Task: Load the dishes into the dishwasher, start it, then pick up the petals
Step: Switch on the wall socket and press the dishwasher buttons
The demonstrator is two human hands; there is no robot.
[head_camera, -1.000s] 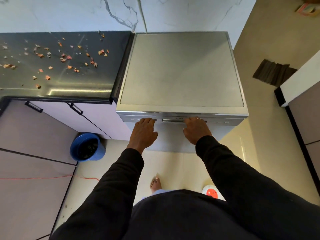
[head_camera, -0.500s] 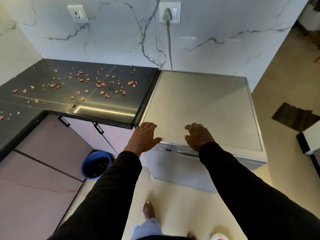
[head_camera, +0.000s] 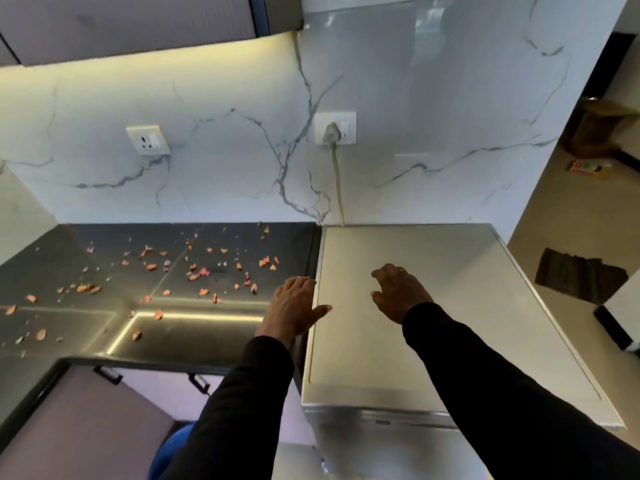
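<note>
Both hands have lifted off the front edge of the dishwasher (head_camera: pixel 478 341) and now reach farther back over its top. At left, orange petals (head_camera: pixel 195 276) lie scattered across the dark countertop (head_camera: pixel 207 337). The left hand (head_camera: pixel 294 306) is over the seam between countertop and dishwasher, fingers loose and spread, holding nothing. The right hand (head_camera: pixel 398 292) is above the steel top, fingers loosely bent, also empty. The dishwasher's door is closed.
</note>
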